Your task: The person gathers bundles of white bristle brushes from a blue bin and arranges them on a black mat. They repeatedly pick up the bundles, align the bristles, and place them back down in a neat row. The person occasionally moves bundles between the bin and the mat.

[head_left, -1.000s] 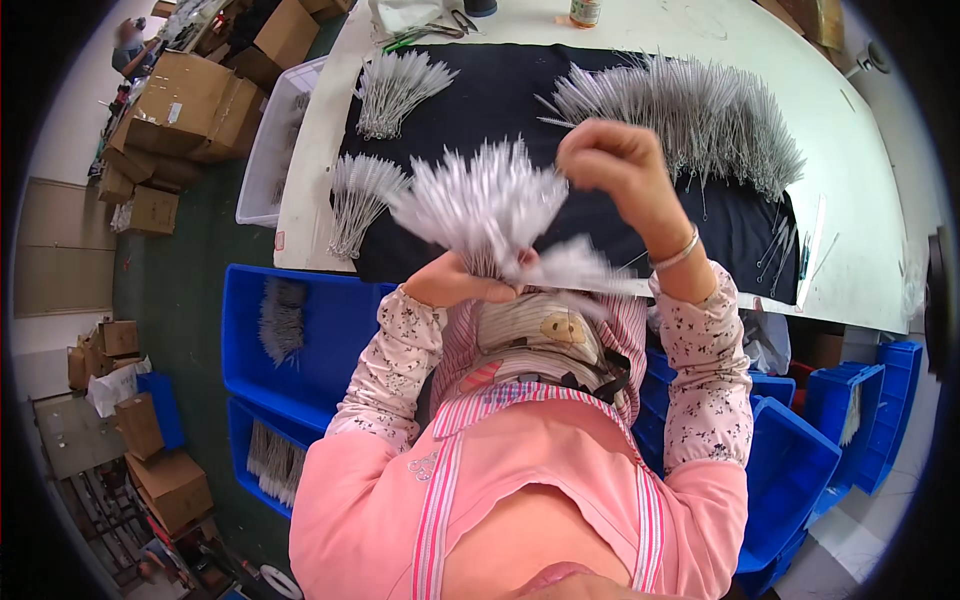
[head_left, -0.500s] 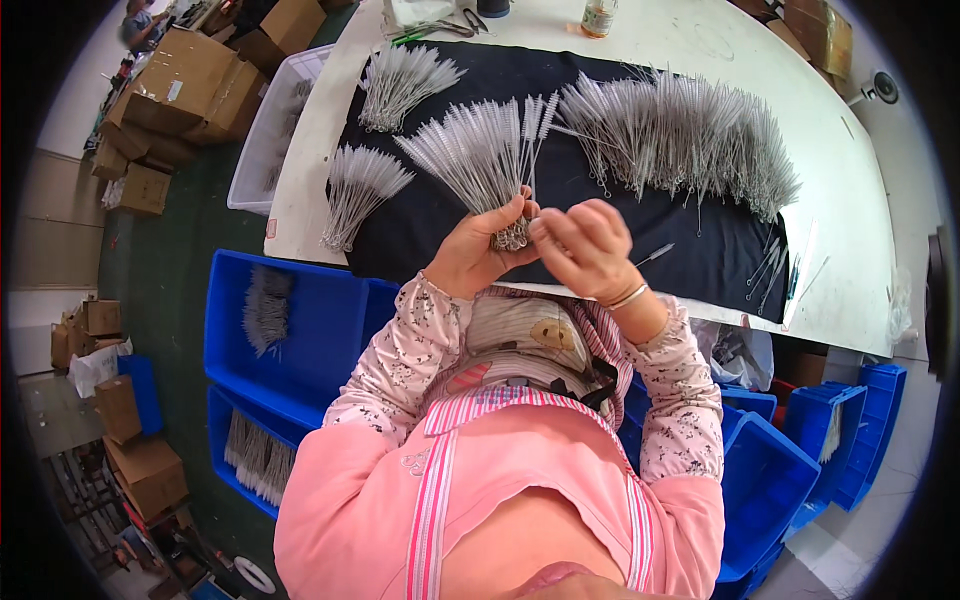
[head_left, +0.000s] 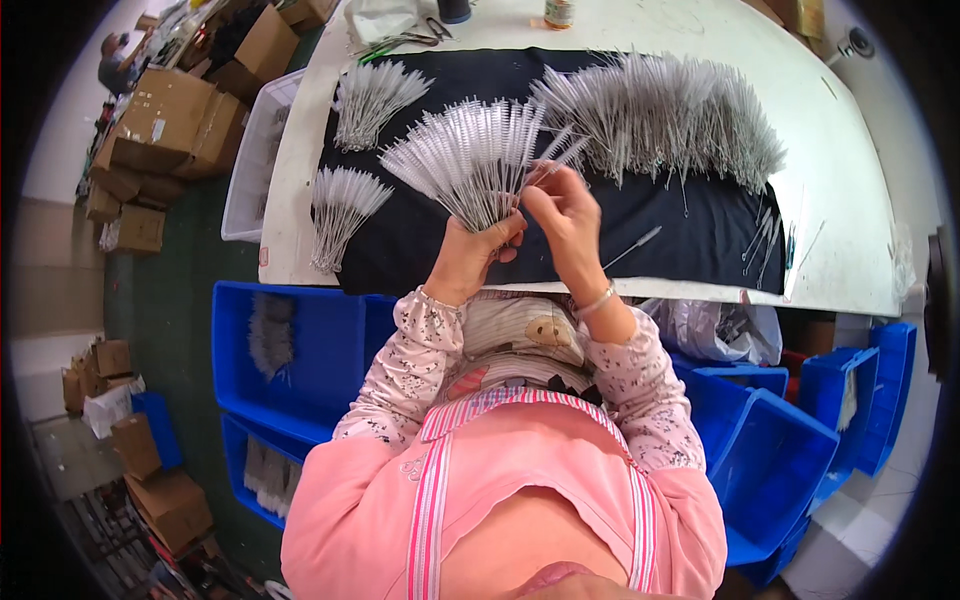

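Left hand (head_left: 468,258) grips brushes (head_left: 462,160), bristles fanning forward; right hand (head_left: 570,218), beside, seemingly pinches some. Jar label (head_left: 560,14) beyond, unreadable.

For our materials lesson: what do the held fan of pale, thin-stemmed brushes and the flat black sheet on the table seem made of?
Held brushes: stems probably bare metal wire, thin and silvery-grey; bristles likely plastic filament, translucent whitish. Black sheet: apparently matt fabric, faintly rippled, without gloss; weave unclear.
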{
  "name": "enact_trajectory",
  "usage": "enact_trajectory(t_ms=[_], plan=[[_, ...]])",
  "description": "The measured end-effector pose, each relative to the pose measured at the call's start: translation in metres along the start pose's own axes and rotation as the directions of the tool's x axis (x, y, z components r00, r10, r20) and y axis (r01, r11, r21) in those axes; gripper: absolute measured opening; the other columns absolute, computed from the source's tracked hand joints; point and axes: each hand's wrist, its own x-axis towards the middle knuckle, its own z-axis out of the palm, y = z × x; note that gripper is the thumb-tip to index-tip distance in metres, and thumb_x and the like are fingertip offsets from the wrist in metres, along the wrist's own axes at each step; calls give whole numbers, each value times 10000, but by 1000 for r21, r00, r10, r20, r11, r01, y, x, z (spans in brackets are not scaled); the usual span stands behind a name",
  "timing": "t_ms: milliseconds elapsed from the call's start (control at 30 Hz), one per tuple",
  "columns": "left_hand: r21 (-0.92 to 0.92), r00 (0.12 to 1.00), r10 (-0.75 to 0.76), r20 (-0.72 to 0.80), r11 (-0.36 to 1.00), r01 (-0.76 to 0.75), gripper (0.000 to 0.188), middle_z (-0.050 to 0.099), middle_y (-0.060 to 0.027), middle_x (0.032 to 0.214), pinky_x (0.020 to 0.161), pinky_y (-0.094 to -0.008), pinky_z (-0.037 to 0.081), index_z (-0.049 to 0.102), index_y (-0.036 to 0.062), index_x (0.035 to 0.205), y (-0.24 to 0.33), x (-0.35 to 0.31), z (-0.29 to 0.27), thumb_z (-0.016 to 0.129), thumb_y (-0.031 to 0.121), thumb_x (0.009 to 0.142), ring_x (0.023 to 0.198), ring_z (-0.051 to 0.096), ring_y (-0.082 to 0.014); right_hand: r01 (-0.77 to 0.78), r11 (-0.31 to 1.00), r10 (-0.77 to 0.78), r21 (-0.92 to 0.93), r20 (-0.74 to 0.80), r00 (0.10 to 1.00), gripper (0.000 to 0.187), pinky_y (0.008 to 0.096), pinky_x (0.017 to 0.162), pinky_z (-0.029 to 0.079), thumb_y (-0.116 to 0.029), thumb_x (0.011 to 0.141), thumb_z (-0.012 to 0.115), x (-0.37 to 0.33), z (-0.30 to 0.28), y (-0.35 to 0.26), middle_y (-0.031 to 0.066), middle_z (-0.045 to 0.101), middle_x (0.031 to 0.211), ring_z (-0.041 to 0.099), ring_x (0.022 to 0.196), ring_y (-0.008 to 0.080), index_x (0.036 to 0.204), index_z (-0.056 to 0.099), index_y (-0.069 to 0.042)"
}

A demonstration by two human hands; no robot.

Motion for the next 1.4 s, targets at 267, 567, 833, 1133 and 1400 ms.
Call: enact_trajectory(t_ms=[267, 567, 833, 1133, 1400], plan=[[-32, 1000, 11, 22, 999, -10, 183, 609, -11, 856, 510, -201, 430, 568, 74, 1077, -5, -6, 11, 592, 146, 910, 695, 566, -99, -341, 862, 359, 374, 23, 933, 161, 173, 368, 360, -187, 882, 650, -6, 9, 19, -4, 616, 735, 481, 481, 22, 908, 630, -29], [-73, 1000, -21, 11, 997, 22, 179, 645, -31, 864, 512, -222, 453, 583, 79, 1056, -10, 2, 9, 597, 185, 913, 686, 591, -112, -377, 748, 393, 546, 95, 915, 135, 180, 377, 372, -180, 891, 634, 2, 2, 26, -4, 594, 754, 476, 521, 31, 913, 602, -51], [-106, 996, -14, -84, 994, 5, 164, 632, -20, 811, 478, -240, 466, 570, 86, 955, -15, 3, 9, 686, 136, 851, 645, 608, -130, -398, 747, 392, 532, 130, 911, 149, 204, 478, 451, -176, 898, 632, 6, 4, 31, 3, 597, 768, 562, 607, 79, 947, 600, -39], [-26, 989, 45, -139, 998, -50, 212, 611, -4, 765, 447, -207, 402, 545, 92, 906, -17, 7, 9, 715, 37, 792, 607, 583, -99, -410, 743, 388, 528, 160, 908, 173, 237, 453, 465, -189, 886, 646, 5, 5, 27, 38, 615, 779, 612, 640, 122, 922, 622, -21], [-14, 987, 74, -141, 997, -77, 166, 635, -8, 809, 475, -200, 419, 582, 82, 960, -15, 3, 6, 690, 133, 845, 624, 583, -87, -468, 708, 408, 529, 234, 883, 157, 240, 488, 481, -127, 841, 682, 7, 0, 29, 56, 631, 803, 605, 663, 119, 920, 618, -7]])
